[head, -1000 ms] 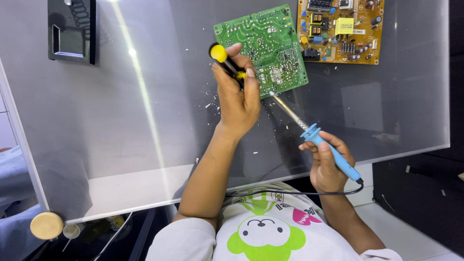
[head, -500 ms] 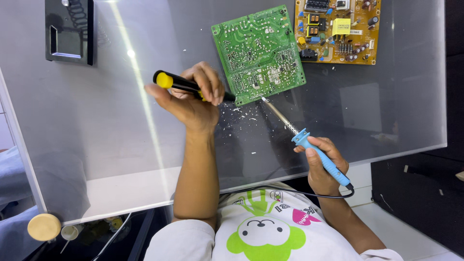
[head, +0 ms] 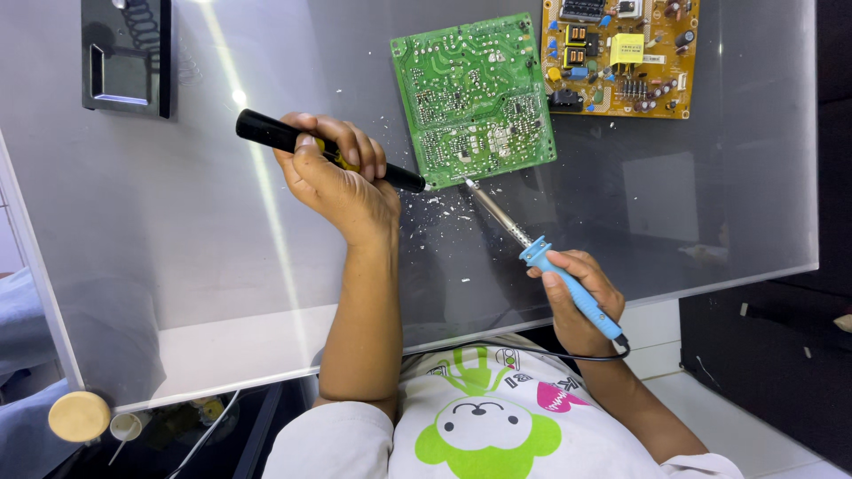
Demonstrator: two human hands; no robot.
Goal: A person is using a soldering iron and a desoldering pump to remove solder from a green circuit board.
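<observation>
My left hand (head: 333,177) grips a black and yellow desoldering pump (head: 266,133), lying level with its tip beside the lower left corner of a green circuit board (head: 475,98). My right hand (head: 577,297) holds a blue-handled soldering iron (head: 532,248); its metal tip touches the lower edge of the green board. Small white specks (head: 439,208) lie scattered on the glass table (head: 177,266) just below the board.
A yellow circuit board (head: 621,53) with many components lies right of the green one. A black box (head: 129,58) stands at the far left of the table. The iron's black cord (head: 515,350) runs over the table's front edge. A round wooden knob (head: 80,415) shows at lower left.
My left hand has turned the pump from upright to level and swung it leftward, its tip now at the board's corner. My right hand with the iron has shifted slightly.
</observation>
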